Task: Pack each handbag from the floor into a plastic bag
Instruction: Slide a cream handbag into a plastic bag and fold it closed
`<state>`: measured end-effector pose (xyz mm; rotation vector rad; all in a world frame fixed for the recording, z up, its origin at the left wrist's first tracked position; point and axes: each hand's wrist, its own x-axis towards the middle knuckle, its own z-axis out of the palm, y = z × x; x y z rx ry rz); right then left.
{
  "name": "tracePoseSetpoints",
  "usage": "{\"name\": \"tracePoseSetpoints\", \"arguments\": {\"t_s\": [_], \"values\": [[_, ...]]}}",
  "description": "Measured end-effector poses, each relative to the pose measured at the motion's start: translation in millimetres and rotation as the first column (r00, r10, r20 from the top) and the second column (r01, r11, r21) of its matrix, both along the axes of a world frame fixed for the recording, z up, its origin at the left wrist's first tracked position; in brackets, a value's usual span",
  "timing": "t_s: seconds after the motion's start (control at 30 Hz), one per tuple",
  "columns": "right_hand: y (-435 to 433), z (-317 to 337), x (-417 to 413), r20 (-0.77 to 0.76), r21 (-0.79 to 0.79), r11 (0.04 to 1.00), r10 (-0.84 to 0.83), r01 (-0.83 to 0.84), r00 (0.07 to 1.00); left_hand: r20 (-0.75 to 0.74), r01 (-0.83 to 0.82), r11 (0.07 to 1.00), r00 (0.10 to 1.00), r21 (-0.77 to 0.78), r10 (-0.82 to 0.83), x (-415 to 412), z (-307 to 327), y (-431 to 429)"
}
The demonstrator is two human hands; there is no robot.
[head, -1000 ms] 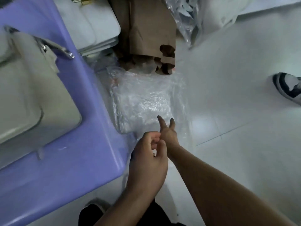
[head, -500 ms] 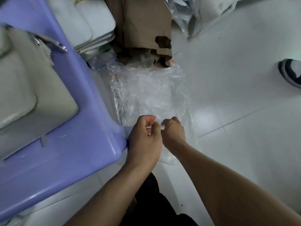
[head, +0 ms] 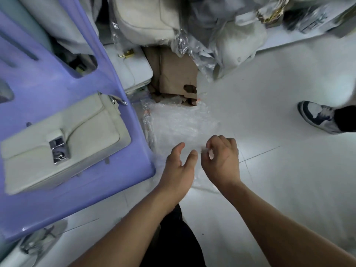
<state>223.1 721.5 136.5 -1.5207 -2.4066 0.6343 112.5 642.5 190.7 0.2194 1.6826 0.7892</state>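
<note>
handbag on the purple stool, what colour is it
Cream, with a silver clasp; the handbag shows best in the head view.

Cream handbag (head: 63,139) lying flat, clear crinkled plastic bag (head: 179,124) spread on white floor (head: 269,112) nearby

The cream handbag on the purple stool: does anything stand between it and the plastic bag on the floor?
Nothing visible does. The cream handbag lies on the purple stool, and the plastic bag lies on the floor beside it. The right hand pinches the bag's near edge; the left hand hovers open.
</note>
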Motion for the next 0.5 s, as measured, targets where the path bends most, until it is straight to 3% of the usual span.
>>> {"name": "tracePoseSetpoints", "arguments": {"t_s": [0.17, 0.2, 0.27, 0.33, 0.4, 0.5], "values": [[-2.7, 85.1, -30.0, -0.292, -0.038, 0.996, 0.062, -0.077, 0.954, 0.087, -0.335, 0.941, 0.937, -0.052, 0.339, -35.4, 73.8, 41.3], [-5.3, 100.9, -39.5, -0.322, -0.059, 0.988, 0.116, -0.143, 0.939, 0.031, -0.383, 0.923, 0.923, -0.036, 0.385, -44.6, 89.1, 47.6], [-11.0, 128.4, -58.1, -0.384, -0.152, 0.941, 0.225, -0.302, 0.896, -0.231, -0.386, 0.920, 0.891, 0.067, 0.390, -65.9, 116.6, 52.4], [-15.6, 152.5, -73.4, -0.450, -0.242, 0.878, 0.277, -0.414, 0.849, -0.497, -0.306, 0.937, 0.794, 0.170, 0.349, -90.6, 137.8, 45.7], [-16.0, 175.9, -88.2, -0.496, -0.271, 0.893, 0.190, -0.358, 0.848, -0.642, -0.214, 0.958, 0.712, 0.189, 0.285, -115.5, 150.7, 30.3], [-9.2, 197.7, -119.4, -0.503, -0.281, 0.954, -0.052, -0.106, 0.862, -0.733, -0.159, 0.978, 0.649, 0.132, 0.205, -145.0, 162.4, -3.3]]}}
